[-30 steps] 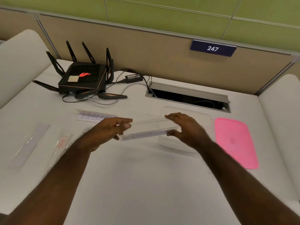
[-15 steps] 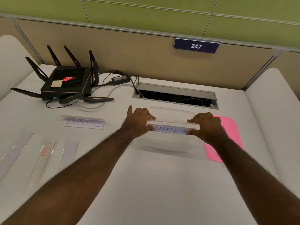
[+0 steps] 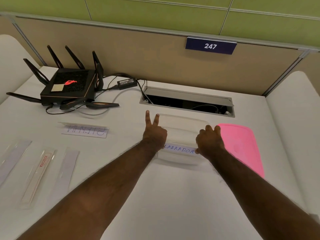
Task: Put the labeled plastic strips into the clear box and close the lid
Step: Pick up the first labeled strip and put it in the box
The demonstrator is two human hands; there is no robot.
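Hands pinched the LABRADOR strip [image 3: 180, 150] at both ends over the clear box [image 3: 183, 122]: left hand [image 3: 155, 134] two fingers extended, right hand [image 3: 208, 140] curled; pink lid [image 3: 242, 146] beside box on desk [image 3: 155, 196]

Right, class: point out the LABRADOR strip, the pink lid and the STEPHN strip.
LABRADOR strip [image 3: 179, 149], head view, on its written label.
Pink lid [image 3: 240, 146], head view, on its flat top.
STEPHN strip [image 3: 84, 131], head view, on its written label.
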